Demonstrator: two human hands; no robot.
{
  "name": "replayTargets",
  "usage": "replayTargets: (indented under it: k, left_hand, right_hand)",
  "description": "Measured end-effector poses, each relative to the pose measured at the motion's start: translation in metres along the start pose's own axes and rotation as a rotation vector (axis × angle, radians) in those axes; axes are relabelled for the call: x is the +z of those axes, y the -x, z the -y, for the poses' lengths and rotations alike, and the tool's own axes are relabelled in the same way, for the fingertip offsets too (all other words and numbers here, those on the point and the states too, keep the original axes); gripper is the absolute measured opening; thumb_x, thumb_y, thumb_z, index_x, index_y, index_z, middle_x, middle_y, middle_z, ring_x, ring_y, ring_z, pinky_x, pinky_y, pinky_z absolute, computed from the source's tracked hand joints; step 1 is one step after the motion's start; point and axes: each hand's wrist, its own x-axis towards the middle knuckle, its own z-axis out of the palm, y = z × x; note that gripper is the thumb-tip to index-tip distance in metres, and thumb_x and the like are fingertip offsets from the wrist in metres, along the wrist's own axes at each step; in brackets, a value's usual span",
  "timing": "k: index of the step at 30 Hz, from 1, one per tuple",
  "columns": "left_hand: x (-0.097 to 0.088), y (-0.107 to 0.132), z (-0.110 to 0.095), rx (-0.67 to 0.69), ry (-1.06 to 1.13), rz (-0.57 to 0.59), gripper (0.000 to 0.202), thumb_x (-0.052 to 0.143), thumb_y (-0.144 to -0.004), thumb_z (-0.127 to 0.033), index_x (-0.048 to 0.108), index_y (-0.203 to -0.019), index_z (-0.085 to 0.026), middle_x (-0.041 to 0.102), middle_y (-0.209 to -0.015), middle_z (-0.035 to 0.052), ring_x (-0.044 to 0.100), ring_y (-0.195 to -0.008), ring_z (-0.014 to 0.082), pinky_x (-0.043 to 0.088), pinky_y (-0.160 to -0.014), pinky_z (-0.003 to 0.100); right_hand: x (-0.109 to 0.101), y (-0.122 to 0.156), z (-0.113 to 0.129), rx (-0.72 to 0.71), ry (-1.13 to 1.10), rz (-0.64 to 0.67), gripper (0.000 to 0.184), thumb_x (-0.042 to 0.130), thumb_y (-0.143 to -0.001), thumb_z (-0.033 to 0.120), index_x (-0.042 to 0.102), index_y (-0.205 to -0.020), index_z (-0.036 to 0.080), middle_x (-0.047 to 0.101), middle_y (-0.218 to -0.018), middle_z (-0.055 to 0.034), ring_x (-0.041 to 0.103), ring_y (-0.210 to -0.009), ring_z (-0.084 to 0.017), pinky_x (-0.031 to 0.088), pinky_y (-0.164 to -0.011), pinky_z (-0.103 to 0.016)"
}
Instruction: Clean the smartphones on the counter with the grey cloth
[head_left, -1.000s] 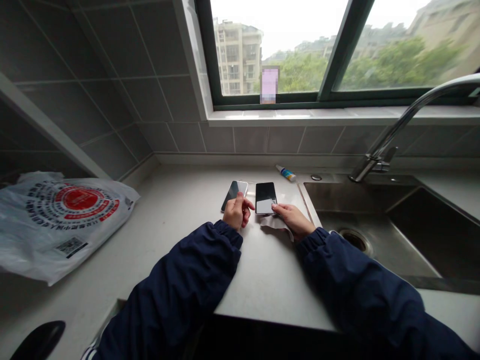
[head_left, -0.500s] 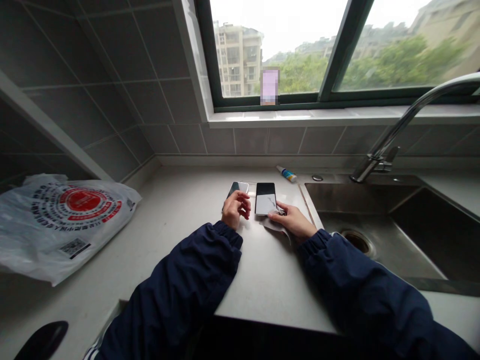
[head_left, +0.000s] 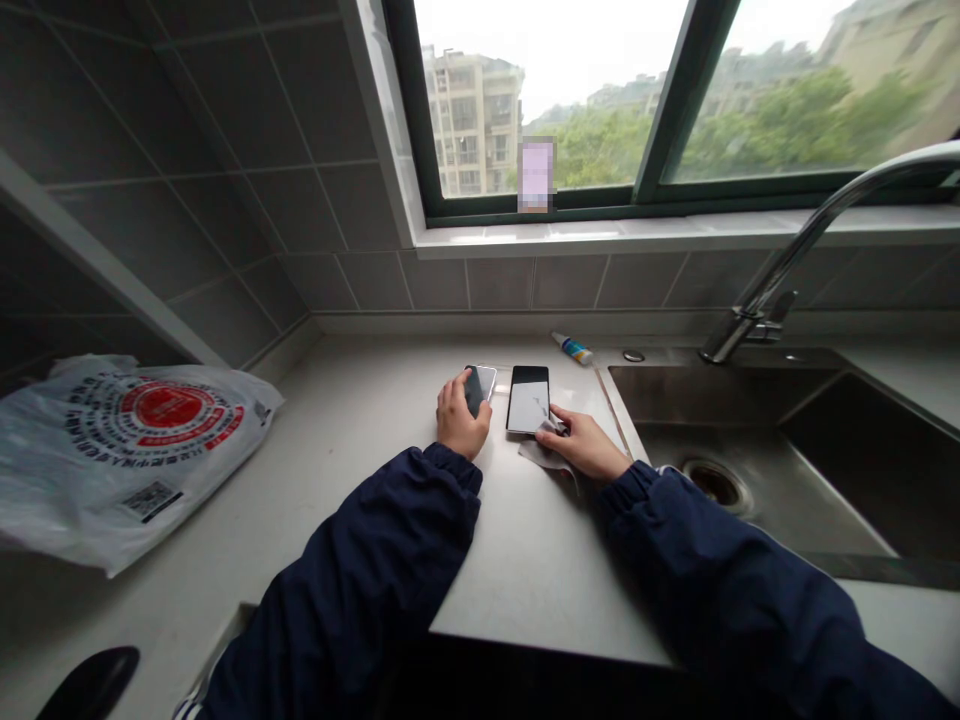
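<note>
My left hand (head_left: 462, 416) is wrapped around the sides of a dark phone with a pale rim (head_left: 481, 384), its thumb along the right edge; the palm hides the near end. To the right of it lies a second phone (head_left: 529, 398), its glossy black screen up and reflecting bright light. My right hand (head_left: 589, 443) pinches a crumpled grey cloth (head_left: 546, 457) at the lower right corner of that second phone. Part of the cloth hangs loose on the white countertop below the fingers.
A blue and white tube (head_left: 572, 348) lies behind the phones, near a steel sink (head_left: 694, 395) with a curved tap (head_left: 780, 255). A white plastic bag with red print (head_left: 150, 440) sits at the left. A black rounded object (head_left: 90, 685) shows at the lower left.
My left hand has turned and spread from a loose curl beside the left phone to a grip around its sides. My right hand stays by the other phone with the cloth.
</note>
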Motion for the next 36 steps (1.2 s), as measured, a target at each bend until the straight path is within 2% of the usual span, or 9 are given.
replayTargets:
  k: [6,10,13,18,22,26,29,33,36]
  left_hand:
    - [-0.003,0.001,0.002,-0.023,-0.146,0.084,0.068,0.067,-0.082,-0.029,0.05,-0.147,-0.018,0.056,-0.145,0.0177,0.05,-0.139,0.0353,0.038,-0.122,0.053]
    - [-0.006,0.0,-0.001,-0.128,-0.18,0.129,0.08,0.073,-0.081,-0.039,0.043,-0.153,-0.024,0.048,-0.157,0.0178,0.035,-0.152,0.0435,0.025,-0.125,0.064]
    - [-0.005,0.0,-0.001,-0.167,-0.179,0.162,0.084,0.076,-0.078,-0.04,0.041,-0.154,-0.025,0.046,-0.16,0.0174,0.028,-0.156,0.0453,0.02,-0.126,0.066]
    - [-0.003,-0.001,0.004,-0.127,-0.176,0.216,0.084,0.074,-0.079,-0.035,0.038,-0.154,-0.022,0.048,-0.158,0.0194,0.042,-0.149,0.0392,0.03,-0.124,0.058]
    - [-0.005,-0.003,0.008,-0.108,-0.189,0.178,0.088,0.075,-0.077,-0.032,0.036,-0.155,-0.018,0.047,-0.158,0.0221,0.043,-0.149,0.0389,0.031,-0.124,0.055]
    - [-0.007,-0.004,0.009,-0.143,-0.199,0.18,0.097,0.079,-0.075,-0.036,0.032,-0.157,-0.015,0.049,-0.155,0.0258,0.04,-0.15,0.0427,0.027,-0.124,0.06]
    - [-0.007,-0.004,0.009,-0.123,-0.187,0.193,0.099,0.079,-0.074,-0.036,0.03,-0.158,-0.015,0.053,-0.15,0.0255,0.046,-0.146,0.0419,0.03,-0.122,0.059]
    - [-0.007,-0.005,0.01,-0.099,-0.163,0.181,0.098,0.077,-0.073,-0.029,0.031,-0.158,-0.014,0.058,-0.144,0.0246,0.056,-0.135,0.0391,0.038,-0.118,0.054]
    - [-0.009,-0.005,0.008,-0.088,-0.084,0.153,0.103,0.079,-0.068,-0.025,0.032,-0.159,-0.019,0.059,-0.141,0.0206,0.058,-0.132,0.0363,0.043,-0.115,0.05]
  right_hand:
    - [0.002,0.001,-0.002,-0.022,0.074,-0.021,0.044,0.076,-0.08,0.031,0.073,-0.123,0.018,0.081,-0.111,-0.0092,0.075,-0.099,-0.028,0.057,-0.094,-0.04]
    - [0.002,0.002,-0.001,-0.018,0.091,-0.044,0.042,0.077,-0.079,0.031,0.075,-0.12,0.02,0.081,-0.106,-0.008,0.075,-0.099,-0.029,0.056,-0.094,-0.039]
    - [0.002,0.002,0.001,-0.001,0.099,-0.067,0.036,0.079,-0.077,0.029,0.078,-0.111,0.021,0.082,-0.099,-0.0085,0.075,-0.099,-0.032,0.056,-0.094,-0.04]
    - [0.003,0.003,0.003,0.029,0.103,-0.107,0.034,0.082,-0.073,0.03,0.079,-0.106,0.021,0.082,-0.103,-0.0114,0.074,-0.106,-0.035,0.054,-0.097,-0.043]
    - [0.002,0.003,0.006,0.041,0.086,-0.138,0.043,0.083,-0.072,0.034,0.078,-0.112,0.019,0.08,-0.111,-0.013,0.073,-0.106,-0.034,0.053,-0.097,-0.043]
    - [0.0,0.005,0.013,0.031,0.039,-0.151,0.037,0.075,-0.079,0.043,0.079,-0.104,0.015,0.079,-0.093,-0.0113,0.071,-0.086,-0.028,0.053,-0.082,-0.038]
    - [-0.002,0.006,0.021,-0.005,-0.03,-0.13,0.038,0.068,-0.084,0.051,0.079,-0.096,0.016,0.077,-0.085,-0.0075,0.068,-0.08,-0.025,0.05,-0.075,-0.034]
    - [-0.002,0.007,0.027,-0.019,-0.123,-0.12,0.039,0.067,-0.084,0.053,0.079,-0.094,0.017,0.079,-0.091,-0.0079,0.069,-0.089,-0.026,0.051,-0.08,-0.035]
    - [-0.002,0.006,0.026,-0.01,-0.181,-0.124,0.037,0.07,-0.083,0.052,0.079,-0.094,0.018,0.08,-0.098,-0.0091,0.071,-0.095,-0.028,0.052,-0.085,-0.037]
